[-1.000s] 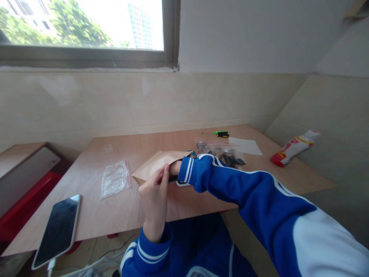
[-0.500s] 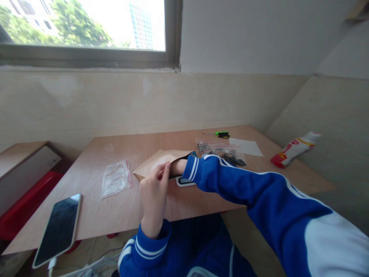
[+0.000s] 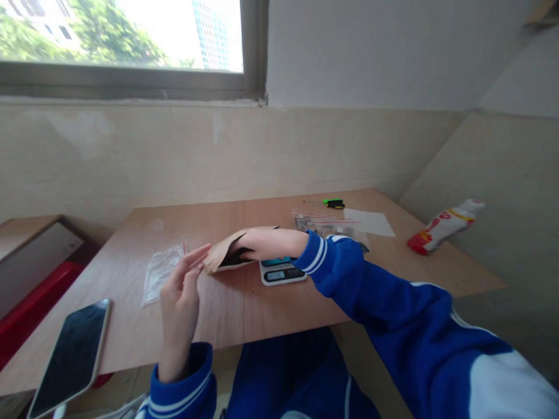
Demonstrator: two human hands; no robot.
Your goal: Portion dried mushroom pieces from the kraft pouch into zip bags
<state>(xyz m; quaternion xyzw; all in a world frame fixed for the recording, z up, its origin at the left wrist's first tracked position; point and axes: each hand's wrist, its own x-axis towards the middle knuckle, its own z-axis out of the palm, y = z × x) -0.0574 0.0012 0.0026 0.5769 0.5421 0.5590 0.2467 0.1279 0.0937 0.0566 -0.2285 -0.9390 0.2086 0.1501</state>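
Note:
A brown paper bag [image 3: 222,250] lies on its side on the wooden table, its dark mouth facing right. My right hand [image 3: 257,241] reaches into that mouth from the right; its fingers are hidden inside the bag. My left hand [image 3: 181,294] is raised at the bag's left end, fingers stretched out, with nothing held. Just right of the bag is a white digital scale [image 3: 285,275] with a small display, partly beneath my right forearm. Something blue shows on top of the scale.
A clear plastic bag [image 3: 159,272] and a phone [image 3: 72,355] on a cable lie left. Behind my right sleeve are zip bags of dark parts [image 3: 325,224], screwdrivers [image 3: 334,202], white paper [image 3: 371,222] and a tilted red-white bottle [image 3: 443,227].
My left hand has let go of the paper bag's edge and moved left, its fingers now spread. The bag's mouth has turned right, and more of the scale shows.

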